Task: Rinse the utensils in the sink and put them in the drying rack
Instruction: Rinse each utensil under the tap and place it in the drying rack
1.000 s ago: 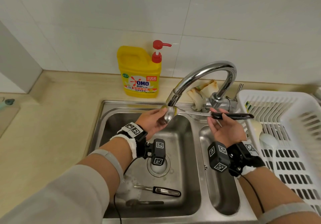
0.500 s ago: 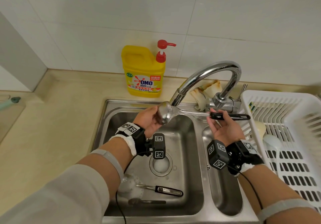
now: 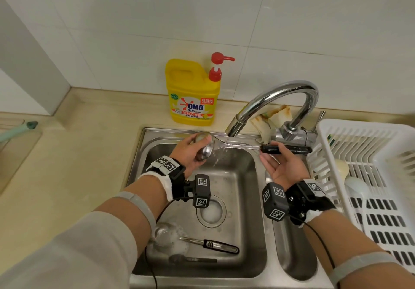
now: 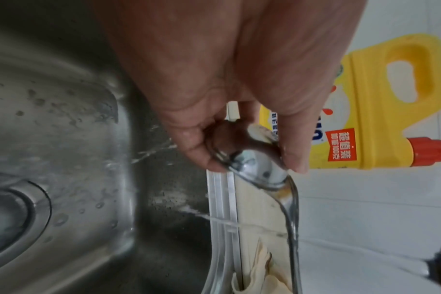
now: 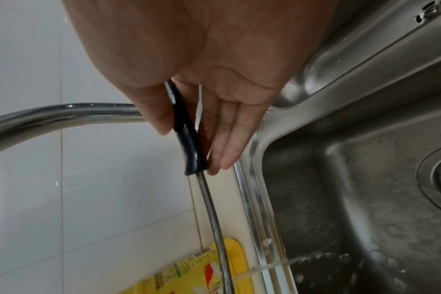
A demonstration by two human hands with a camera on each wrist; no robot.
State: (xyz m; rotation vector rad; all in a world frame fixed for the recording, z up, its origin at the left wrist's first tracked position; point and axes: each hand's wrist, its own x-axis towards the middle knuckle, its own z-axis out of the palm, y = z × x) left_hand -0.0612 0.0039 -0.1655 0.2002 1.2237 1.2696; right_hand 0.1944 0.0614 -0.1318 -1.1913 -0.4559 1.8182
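Observation:
A steel ladle (image 3: pixel 205 150) with a black handle (image 3: pixel 285 149) lies level over the left sink basin (image 3: pixel 244 176). My left hand (image 3: pixel 188 151) grips its bowl (image 4: pixel 254 167), thumb on one side and fingers on the other. My right hand (image 3: pixel 280 165) pinches the black handle (image 5: pixel 189 147) between thumb and fingers. A thin stream from the faucet (image 3: pixel 235 127) hits the ladle's shaft beside the bowl and splashes down. Two more black-handled utensils (image 3: pixel 211 243) lie in foam at the basin's near end. The white drying rack (image 3: pixel 368 136) stands to the right.
A yellow detergent bottle (image 3: pixel 193 95) with a red pump stands on the counter behind the sink. A crumpled rag (image 3: pixel 269 118) lies behind the faucet. The rack holds a white spoon (image 3: pixel 357 187) and a cream item (image 3: pixel 341 167). A narrow second basin (image 3: pixel 294 255) sits between sink and rack.
Both hands have shifted the ladle to the left, so the bowl is now left of the spout and the water falls on the shaft. The grips are unchanged.

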